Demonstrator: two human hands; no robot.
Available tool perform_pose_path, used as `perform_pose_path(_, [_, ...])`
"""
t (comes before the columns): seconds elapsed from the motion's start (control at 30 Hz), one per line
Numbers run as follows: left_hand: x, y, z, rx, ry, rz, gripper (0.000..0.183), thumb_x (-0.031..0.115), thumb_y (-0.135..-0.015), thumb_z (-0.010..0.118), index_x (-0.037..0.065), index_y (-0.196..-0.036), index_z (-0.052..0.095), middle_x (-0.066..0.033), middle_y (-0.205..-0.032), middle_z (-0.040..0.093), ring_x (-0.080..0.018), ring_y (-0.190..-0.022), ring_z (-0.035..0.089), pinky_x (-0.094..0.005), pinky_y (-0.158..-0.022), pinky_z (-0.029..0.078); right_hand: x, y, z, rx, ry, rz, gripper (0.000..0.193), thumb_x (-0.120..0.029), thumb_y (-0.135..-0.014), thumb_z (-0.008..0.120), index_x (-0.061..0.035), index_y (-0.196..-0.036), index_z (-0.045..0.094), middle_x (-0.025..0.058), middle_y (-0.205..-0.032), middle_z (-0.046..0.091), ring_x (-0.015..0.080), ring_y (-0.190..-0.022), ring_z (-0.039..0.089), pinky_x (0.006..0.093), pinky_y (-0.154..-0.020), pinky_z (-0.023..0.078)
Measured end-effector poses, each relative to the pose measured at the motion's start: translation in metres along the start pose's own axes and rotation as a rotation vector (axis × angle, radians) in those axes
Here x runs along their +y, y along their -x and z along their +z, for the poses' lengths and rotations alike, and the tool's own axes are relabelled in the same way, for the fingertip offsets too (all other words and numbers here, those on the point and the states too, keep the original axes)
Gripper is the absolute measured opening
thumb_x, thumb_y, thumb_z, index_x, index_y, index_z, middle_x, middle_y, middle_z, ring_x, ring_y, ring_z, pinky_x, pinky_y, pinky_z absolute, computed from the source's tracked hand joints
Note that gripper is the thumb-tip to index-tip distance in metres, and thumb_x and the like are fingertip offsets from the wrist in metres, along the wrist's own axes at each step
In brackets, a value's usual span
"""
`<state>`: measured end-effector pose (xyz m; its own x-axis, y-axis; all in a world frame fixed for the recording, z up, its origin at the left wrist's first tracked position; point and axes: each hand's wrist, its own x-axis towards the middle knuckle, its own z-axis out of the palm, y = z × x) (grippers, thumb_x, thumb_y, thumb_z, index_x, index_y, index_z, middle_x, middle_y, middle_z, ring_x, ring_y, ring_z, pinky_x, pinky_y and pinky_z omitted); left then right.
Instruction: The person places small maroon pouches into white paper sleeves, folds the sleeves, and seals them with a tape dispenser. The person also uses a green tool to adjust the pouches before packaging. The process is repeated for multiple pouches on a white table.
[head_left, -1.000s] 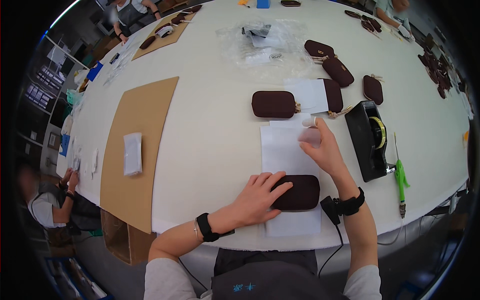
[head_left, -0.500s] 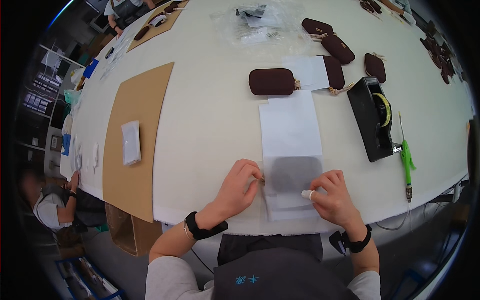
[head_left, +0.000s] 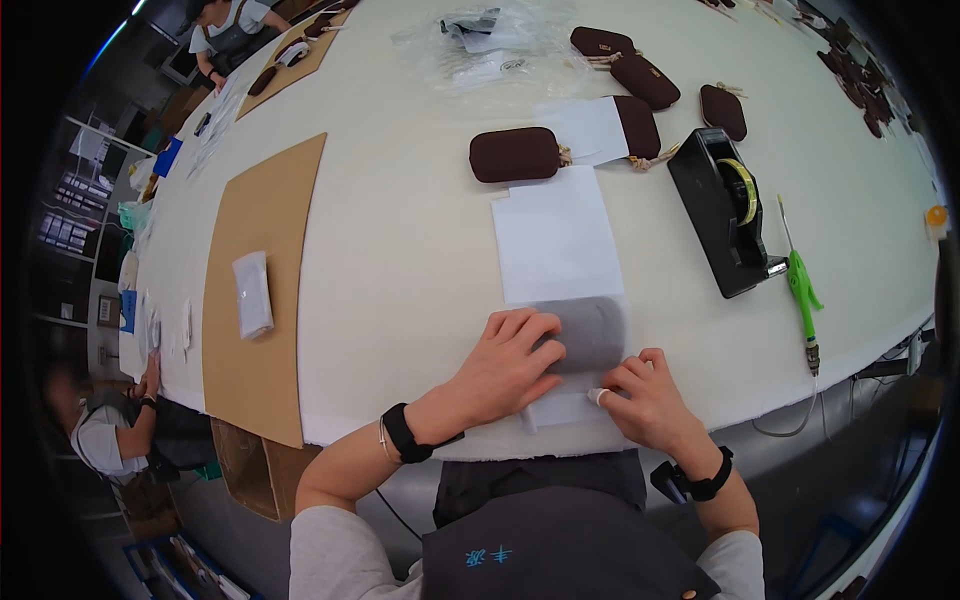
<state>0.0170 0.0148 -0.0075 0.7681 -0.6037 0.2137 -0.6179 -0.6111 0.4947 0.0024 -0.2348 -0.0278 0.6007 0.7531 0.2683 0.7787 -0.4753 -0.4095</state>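
Note:
A dark brown pouch [head_left: 592,328] lies near the table's front edge, wrapped under a sheet of thin white paper so it shows grey. My left hand [head_left: 512,362] rests flat on the wrapped pouch's left side, fingers spread. My right hand [head_left: 648,394] pinches the paper's lower right edge beside it, a white band on one finger. A second white paper sheet [head_left: 553,238] lies just beyond, touching the wrap.
Other brown pouches [head_left: 514,154] lie further back, one under white paper [head_left: 592,128]. A black tape dispenser [head_left: 722,208] and green tool [head_left: 800,290] sit right. A brown cardboard sheet [head_left: 262,290] lies left. Another person [head_left: 110,430] sits at lower left.
The paper has been folded over the brown pouch, which now shows only grey through it. My right hand came down from the sheet's far end to the near edge.

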Motion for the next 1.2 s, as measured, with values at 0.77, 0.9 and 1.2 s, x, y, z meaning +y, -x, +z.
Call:
perform_pose_path(0.77, [0.002, 0.035, -0.012, -0.118, -0.081, 0.226, 0.019, 0.004, -0.076, 0.062, 0.012, -0.093, 0.062, -0.0026, -0.093, 0.051, -0.0208, -0.09, 0.049, -0.0334, -0.079, 0.039, -0.006, -0.035, 0.018, 0.185, -0.012, 0.012, 0.019, -0.006, -0.073, 0.063, -0.0128, -0.09, 0.067, -0.0011, -0.079, 0.05, 0.0167, -0.077, 0.049, 0.0319, -0.071, 0.036])
perform_pose_path(0.9, [0.006, 0.019, -0.006, -0.032, -0.023, 0.219, 0.019, 0.004, -0.074, 0.065, 0.009, -0.092, 0.061, -0.0028, -0.088, 0.052, -0.0205, -0.084, 0.051, -0.0323, -0.076, 0.04, -0.005, -0.033, 0.019, 0.195, -0.028, 0.008, 0.018, -0.005, -0.072, 0.063, -0.0112, -0.089, 0.066, -0.0004, -0.081, 0.053, 0.0177, -0.079, 0.05, 0.032, -0.072, 0.036])
perform_pose_path(1.2, [0.005, 0.009, 0.016, 0.056, -0.003, 0.117, 0.012, 0.005, -0.076, 0.063, 0.007, -0.087, 0.058, -0.0039, -0.077, 0.049, -0.0212, -0.071, 0.052, -0.033, -0.062, 0.042, 0.0, -0.031, 0.003, 0.104, -0.217, 0.011, 0.042, 0.009, -0.061, 0.056, -0.0025, -0.101, 0.057, 0.0078, -0.092, 0.056, 0.0272, -0.086, 0.051, 0.0374, -0.076, 0.039])
